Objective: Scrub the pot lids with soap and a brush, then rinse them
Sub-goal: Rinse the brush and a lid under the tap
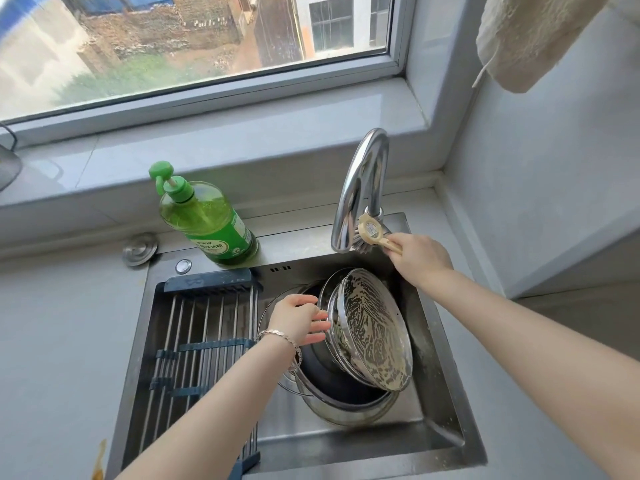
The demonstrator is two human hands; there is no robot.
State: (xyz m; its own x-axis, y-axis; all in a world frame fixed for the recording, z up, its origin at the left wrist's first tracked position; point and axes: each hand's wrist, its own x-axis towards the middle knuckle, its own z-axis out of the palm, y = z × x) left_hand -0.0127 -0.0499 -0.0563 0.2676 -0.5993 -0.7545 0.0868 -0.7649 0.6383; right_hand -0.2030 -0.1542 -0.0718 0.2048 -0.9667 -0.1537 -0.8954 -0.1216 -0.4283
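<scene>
My right hand (420,258) grips the brush (372,233) right up by the faucet (363,188), and its spout bars the way left. Below that hand the soapy lid (372,330) stands tilted in the pot (346,393). The drying rack (204,327) crowds my left hand (299,317) from outside. Bare sink (346,441) floor lies nearer me.

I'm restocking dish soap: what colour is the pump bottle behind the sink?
Translucent green; the soap bottle shows clearly in the head view.

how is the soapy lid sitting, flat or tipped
Tipped: the soapy lid stands on edge in the sink, sudsy face showing.
</scene>
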